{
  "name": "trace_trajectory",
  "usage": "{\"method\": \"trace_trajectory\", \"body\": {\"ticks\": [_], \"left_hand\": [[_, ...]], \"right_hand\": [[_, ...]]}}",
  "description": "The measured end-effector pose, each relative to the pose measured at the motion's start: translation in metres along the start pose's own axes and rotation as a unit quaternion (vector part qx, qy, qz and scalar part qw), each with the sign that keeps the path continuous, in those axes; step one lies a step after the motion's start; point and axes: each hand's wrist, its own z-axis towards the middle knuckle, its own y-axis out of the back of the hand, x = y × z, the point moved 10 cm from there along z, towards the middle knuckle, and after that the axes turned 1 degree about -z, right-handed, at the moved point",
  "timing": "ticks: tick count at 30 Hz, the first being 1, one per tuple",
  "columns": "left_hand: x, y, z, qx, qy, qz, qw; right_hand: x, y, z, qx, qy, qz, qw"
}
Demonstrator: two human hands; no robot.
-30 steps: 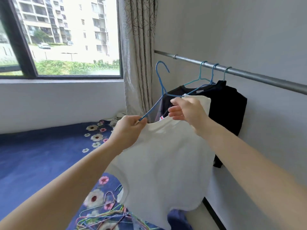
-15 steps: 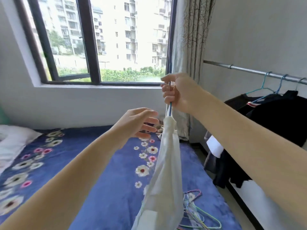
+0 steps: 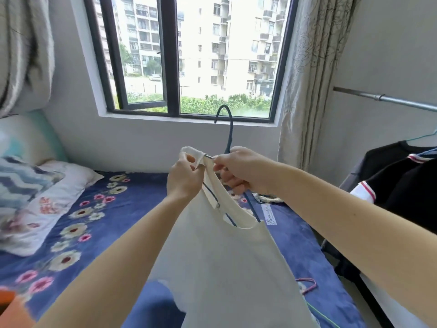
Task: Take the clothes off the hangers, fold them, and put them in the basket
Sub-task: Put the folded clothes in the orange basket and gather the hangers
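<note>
A white T-shirt (image 3: 227, 268) hangs in front of me on a blue wire hanger (image 3: 229, 131), held up over the bed. My left hand (image 3: 184, 178) pinches the shirt's shoulder and neckline at the hanger's left end. My right hand (image 3: 241, 171) grips the hanger just below its hook. Dark clothes (image 3: 402, 176) hang on hangers from a metal rail (image 3: 383, 98) at the right. An orange corner (image 3: 9, 308) shows at the bottom left; I cannot tell whether it is the basket.
A bed with a blue flowered cover (image 3: 113, 214) lies below, with a pillow (image 3: 35, 204) at the left. Loose hangers (image 3: 307, 285) lie on the bed's right side. A window (image 3: 189, 55) and a curtain (image 3: 307, 79) stand ahead.
I have turned left, away from the rail, toward the bed and window. The shirt on its hanger came along, and my left hand, open half a second ago, now pinches the shoulder.
</note>
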Motion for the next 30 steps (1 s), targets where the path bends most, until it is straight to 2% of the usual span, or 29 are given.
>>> {"method": "trace_trajectory", "body": {"ticks": [3,6,8,11,14,16,19,23,27,28,30], "left_hand": [[0.01,0.019,0.012,-0.018,-0.021,0.086,0.996],[0.05,0.037,0.023,0.016,0.037,0.179,0.983],[0.09,0.05,0.02,0.043,0.11,0.151,0.981],[0.14,0.045,0.0,0.094,0.2,0.097,0.97],[0.163,0.019,-0.02,0.112,0.256,0.036,0.959],[0.164,0.001,-0.025,0.118,0.273,-0.017,0.955],[0.156,-0.013,-0.02,0.08,0.268,-0.076,0.957],[0.145,-0.037,-0.022,0.041,0.235,-0.099,0.966],[0.165,-0.066,-0.047,0.012,0.26,-0.108,0.96],[0.175,-0.072,-0.053,0.002,0.272,-0.11,0.956],[0.191,-0.085,-0.063,-0.011,0.284,-0.108,0.953]], "right_hand": [[-0.017,0.004,0.006,-0.027,0.022,-0.153,0.988],[-0.049,0.015,0.009,-0.031,0.024,-0.219,0.975],[-0.073,0.021,0.005,-0.005,0.014,-0.174,0.985],[-0.093,0.029,0.005,0.006,0.044,-0.038,0.998],[-0.098,0.045,0.016,-0.018,0.103,0.123,0.987],[-0.097,0.063,0.022,-0.038,0.138,0.207,0.968],[-0.103,0.109,0.025,-0.075,0.163,0.349,0.92],[-0.15,0.159,0.037,-0.153,0.134,0.404,0.892],[-0.244,0.203,0.044,-0.246,0.125,0.536,0.798],[-0.273,0.211,0.047,-0.266,0.097,0.526,0.802],[-0.34,0.209,0.057,-0.271,-0.001,0.421,0.866]]}}
